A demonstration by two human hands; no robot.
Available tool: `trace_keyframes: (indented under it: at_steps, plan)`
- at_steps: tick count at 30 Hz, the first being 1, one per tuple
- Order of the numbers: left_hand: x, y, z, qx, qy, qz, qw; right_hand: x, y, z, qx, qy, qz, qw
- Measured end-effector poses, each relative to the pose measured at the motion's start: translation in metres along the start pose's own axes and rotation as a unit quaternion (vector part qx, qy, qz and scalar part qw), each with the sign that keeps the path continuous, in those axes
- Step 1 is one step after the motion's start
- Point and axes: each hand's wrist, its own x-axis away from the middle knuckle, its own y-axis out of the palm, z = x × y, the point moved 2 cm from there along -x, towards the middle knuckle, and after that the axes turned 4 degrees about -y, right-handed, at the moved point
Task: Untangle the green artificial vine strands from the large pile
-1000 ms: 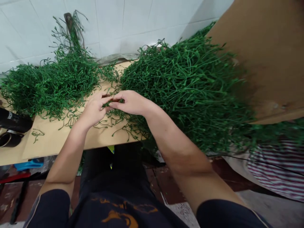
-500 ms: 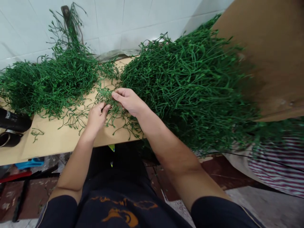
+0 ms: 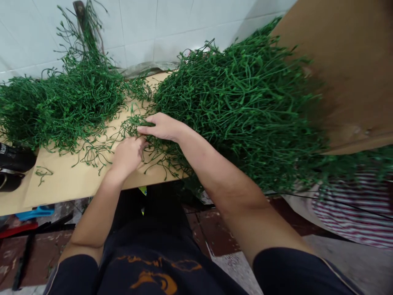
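Observation:
Thin green stems with small knobbed tips lie in a loose cluster (image 3: 130,125) on the brown board (image 3: 67,182). My right hand (image 3: 162,127) reaches in from the right, some of these stems between its thumb and fingers. Just below and to the left, my left hand (image 3: 128,153) is closed, its fingers curled towards the stems under the right hand. What its fingertips pinch is mostly hidden. A few more loose stems (image 3: 95,151) are spread to the left of my left hand.
A big heap of green stems (image 3: 239,106) fills the right side, beside a large brown cardboard sheet (image 3: 346,82). Another heap (image 3: 67,102) lies at the left against the tiled wall (image 3: 138,24). A black bottle (image 3: 16,157) stands at the left edge; striped cloth (image 3: 353,209) lies lower right.
My right thumb has moved left and down over the cluster. My left hand has turned more palm-down, its fingers shifting right beneath the right hand. The view has shifted slightly.

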Motion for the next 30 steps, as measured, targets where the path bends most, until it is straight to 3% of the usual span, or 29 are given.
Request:
trace_keyframes:
  at_steps: [3, 6, 9, 18, 24, 30]
  plan:
    - [0.000, -0.003, -0.001, 0.027, -0.018, 0.014, 0.999, 0.000, -0.002, -0.001, -0.105, 0.032, 0.006, 0.994]
    - [0.002, -0.001, -0.003, 0.049, -0.027, 0.006, 0.998, 0.000, 0.000, 0.001, -0.253, 0.064, -0.001, 0.965]
    - [0.004, 0.000, -0.005, 0.048, -0.031, 0.004, 0.998, -0.003, 0.003, 0.005, -0.327, 0.089, 0.037, 0.940]
    - [0.003, -0.012, 0.010, 0.000, -0.055, 0.034, 0.998, -0.035, 0.007, -0.003, -0.194, 0.137, 0.232, 0.943]
    - [-0.002, -0.012, 0.004, 0.011, -0.087, 0.066, 0.994, -0.054, 0.014, -0.009, -0.155, 0.149, 0.244, 0.946]
    - [-0.004, -0.009, -0.009, 0.056, -0.128, 0.097, 0.985, -0.082, 0.021, 0.000, -0.139, 0.139, 0.248, 0.949]
